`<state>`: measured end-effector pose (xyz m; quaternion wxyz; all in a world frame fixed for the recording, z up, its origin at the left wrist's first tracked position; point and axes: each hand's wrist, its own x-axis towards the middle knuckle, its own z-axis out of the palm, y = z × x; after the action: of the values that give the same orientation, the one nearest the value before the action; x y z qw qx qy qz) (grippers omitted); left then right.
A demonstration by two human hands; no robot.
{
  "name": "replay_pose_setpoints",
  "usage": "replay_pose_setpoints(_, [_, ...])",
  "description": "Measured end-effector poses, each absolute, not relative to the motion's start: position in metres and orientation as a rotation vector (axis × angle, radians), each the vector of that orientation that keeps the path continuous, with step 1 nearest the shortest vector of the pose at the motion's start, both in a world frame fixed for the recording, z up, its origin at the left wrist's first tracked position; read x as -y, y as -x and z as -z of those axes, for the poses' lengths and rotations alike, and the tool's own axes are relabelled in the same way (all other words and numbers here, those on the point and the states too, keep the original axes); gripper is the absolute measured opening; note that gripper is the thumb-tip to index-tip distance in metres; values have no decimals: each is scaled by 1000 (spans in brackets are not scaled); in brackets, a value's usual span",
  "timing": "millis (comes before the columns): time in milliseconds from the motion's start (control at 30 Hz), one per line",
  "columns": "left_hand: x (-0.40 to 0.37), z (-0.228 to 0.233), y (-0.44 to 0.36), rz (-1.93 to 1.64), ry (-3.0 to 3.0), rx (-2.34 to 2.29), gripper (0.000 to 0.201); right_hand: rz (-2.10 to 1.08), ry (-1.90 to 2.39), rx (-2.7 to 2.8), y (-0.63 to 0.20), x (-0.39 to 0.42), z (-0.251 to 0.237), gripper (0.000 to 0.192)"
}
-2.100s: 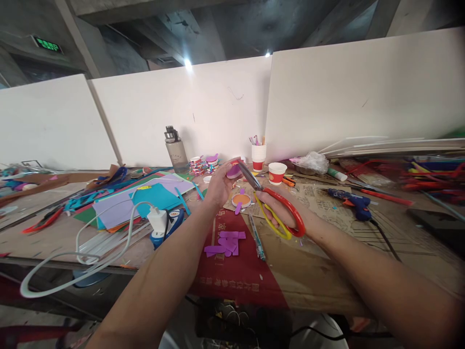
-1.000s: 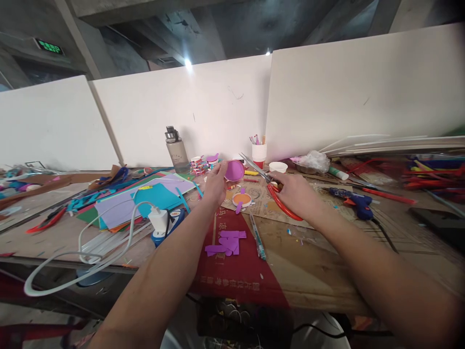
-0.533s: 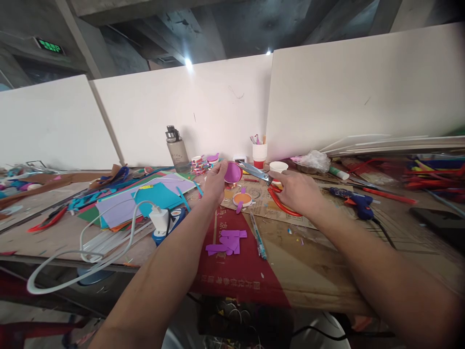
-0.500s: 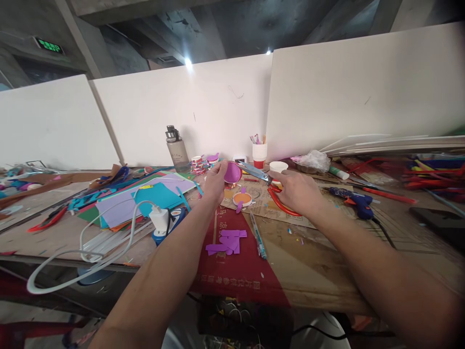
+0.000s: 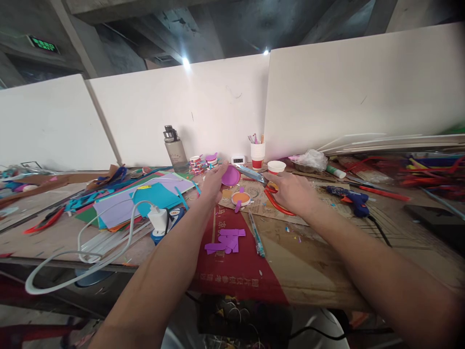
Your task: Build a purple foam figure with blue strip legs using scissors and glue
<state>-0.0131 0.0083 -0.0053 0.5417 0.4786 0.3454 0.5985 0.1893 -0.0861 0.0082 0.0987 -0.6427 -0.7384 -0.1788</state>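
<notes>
Head view: my left hand (image 5: 212, 186) pinches the purple disc (image 5: 230, 176) — my right hand (image 5: 290, 191), closed on the red scissors (image 5: 271, 196), points their blades (image 5: 250, 173) leftward at its edge.

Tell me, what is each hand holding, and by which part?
Left hand pinches the purple disc by its edge; right hand grips the scissors by their red handles.

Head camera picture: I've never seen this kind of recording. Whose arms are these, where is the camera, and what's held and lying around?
The camera sits on a person's head, looking down at their own bare arms. The left hand holds a purple paper disc. The right hand grips red-handled scissors, blades at the disc's edge. On the cluttered workbench lie purple paper scraps, coloured paper sheets, a blue glue gun, a water bottle and paper cups.
</notes>
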Motion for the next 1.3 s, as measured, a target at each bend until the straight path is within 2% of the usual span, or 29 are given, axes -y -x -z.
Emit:
replay_pose_setpoints(133, [-12, 7, 12, -1419, -1071, -892, 39, 531, 1890, 2200, -189, 83, -5, 47])
replay_pose_setpoints(333, [-14, 8, 10, -1385, -1049, -953, 37, 499, 1861, 2229, -189, 81, -1, 54])
replay_pose_setpoints(767, [-17, 14, 12, -1331, -1042, -939, 39, 440, 1898, 2252, -188, 78, 0, 48])
replay_pose_setpoints(967, [-18, 13, 13, -1319, -1047, -997, 40, 456, 1884, 2283, -190, 76, 4, 53])
replay_pose_setpoints(1300, [-20, 14, 15, -1288, -1061, -1049, 47, 427, 1866, 2304, -190, 74, 6, 50])
